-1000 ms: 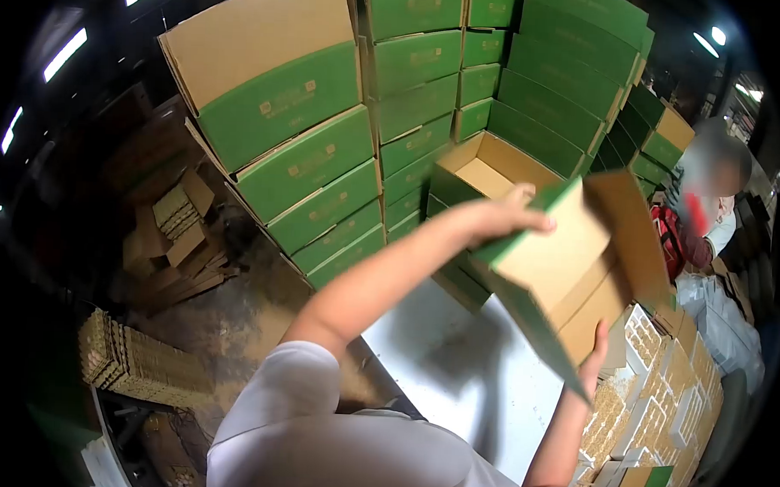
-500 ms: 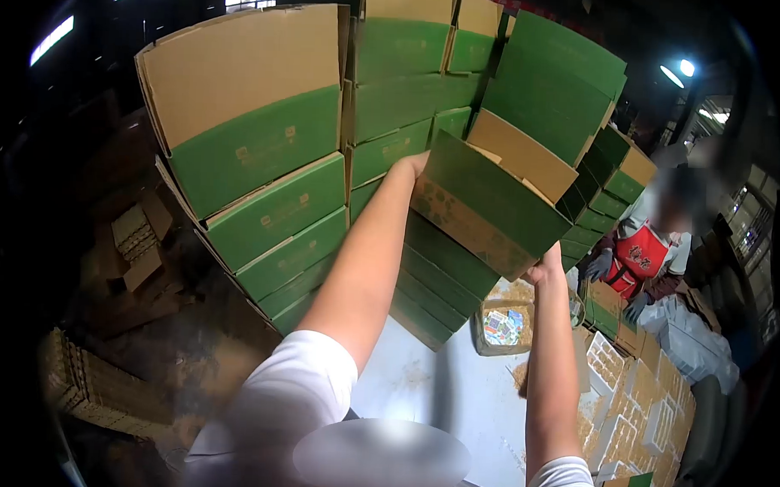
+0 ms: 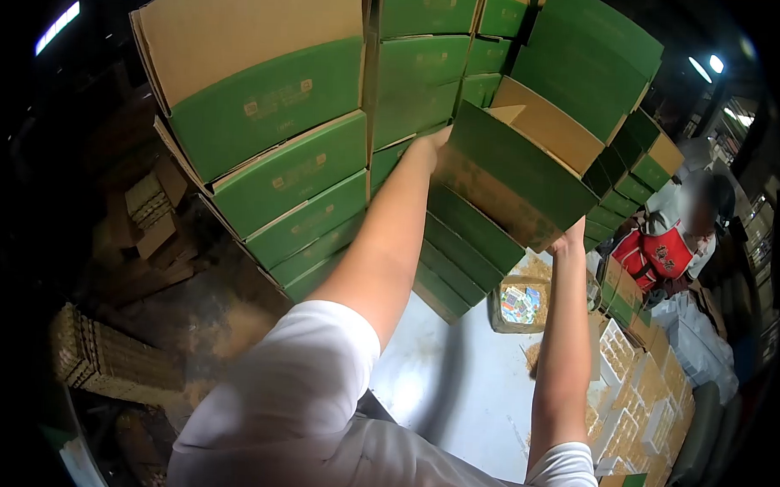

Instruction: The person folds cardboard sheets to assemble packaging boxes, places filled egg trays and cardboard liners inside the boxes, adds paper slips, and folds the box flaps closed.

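Both of my arms reach forward to a green and brown cardboard box (image 3: 517,175) with its top open. It sits tilted on or against a stack of similar flattened-looking green boxes (image 3: 467,238); the exact contact is hidden. My left hand (image 3: 435,144) grips the box's left side, its fingers mostly hidden behind the edge. At the lower right corner my right hand (image 3: 568,237) holds the box from the side and below. Another tall stack of green boxes (image 3: 283,111) stands left of my left arm, and a taller open box (image 3: 589,66) rises behind the held one.
Below lies a pale table (image 3: 480,384) with a container (image 3: 518,305) of colourful cards and brown loose filler. White trays (image 3: 616,350) of filler are at the right. A co-worker in a red apron (image 3: 660,253) stands beyond. Stacked brown trays (image 3: 103,354) are at lower left.
The view has dipped and shifted, so the stacks appear higher and nearer. Both hands keep their hold on the box, which sits slightly further right and up in view.
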Action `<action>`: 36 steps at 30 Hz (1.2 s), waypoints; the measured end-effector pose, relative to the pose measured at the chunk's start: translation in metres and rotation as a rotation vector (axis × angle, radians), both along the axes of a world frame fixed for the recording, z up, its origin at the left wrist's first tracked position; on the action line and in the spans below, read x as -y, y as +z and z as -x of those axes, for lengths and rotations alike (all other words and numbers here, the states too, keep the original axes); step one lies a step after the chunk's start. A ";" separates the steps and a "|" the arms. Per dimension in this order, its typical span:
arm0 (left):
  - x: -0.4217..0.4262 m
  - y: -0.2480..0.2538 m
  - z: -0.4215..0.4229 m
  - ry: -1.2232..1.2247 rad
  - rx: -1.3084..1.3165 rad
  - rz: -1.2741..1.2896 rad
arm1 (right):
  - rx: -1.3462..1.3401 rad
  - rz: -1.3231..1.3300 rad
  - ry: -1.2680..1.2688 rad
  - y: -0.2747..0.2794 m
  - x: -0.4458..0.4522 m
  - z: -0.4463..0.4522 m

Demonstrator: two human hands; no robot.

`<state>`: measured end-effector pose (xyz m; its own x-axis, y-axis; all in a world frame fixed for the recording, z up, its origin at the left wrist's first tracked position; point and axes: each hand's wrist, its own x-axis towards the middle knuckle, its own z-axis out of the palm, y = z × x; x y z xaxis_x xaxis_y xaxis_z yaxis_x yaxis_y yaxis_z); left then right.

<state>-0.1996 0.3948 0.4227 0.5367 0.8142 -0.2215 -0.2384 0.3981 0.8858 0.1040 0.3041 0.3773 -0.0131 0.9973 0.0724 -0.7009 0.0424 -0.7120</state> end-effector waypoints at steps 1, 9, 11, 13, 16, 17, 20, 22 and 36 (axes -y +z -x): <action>0.001 -0.002 -0.002 0.009 0.016 0.004 | 0.032 -0.047 -0.017 -0.005 0.004 0.005; -0.001 -0.036 0.020 0.180 -0.074 -0.011 | 0.184 0.151 -0.191 -0.036 0.016 0.018; 0.006 -0.048 0.026 0.182 0.041 -0.146 | 0.227 0.128 -0.195 -0.039 0.018 0.019; 0.009 -0.053 0.024 0.226 0.253 -0.144 | 0.263 0.119 -0.206 -0.034 0.023 0.022; 0.031 -0.061 0.016 0.324 0.338 -0.316 | 0.294 0.145 -0.203 -0.039 0.032 0.026; 0.043 -0.062 0.009 0.371 0.346 -0.382 | 0.362 0.116 -0.233 -0.053 0.024 0.017; 0.068 -0.052 0.006 0.337 0.226 -0.330 | 0.393 0.059 -0.297 -0.092 0.016 0.007; 0.059 -0.054 0.017 0.265 0.140 -0.178 | 0.377 -0.005 -0.329 -0.094 0.017 0.011; -0.017 -0.118 -0.013 -0.163 -0.080 -0.245 | 0.402 0.331 -0.071 -0.056 0.046 -0.037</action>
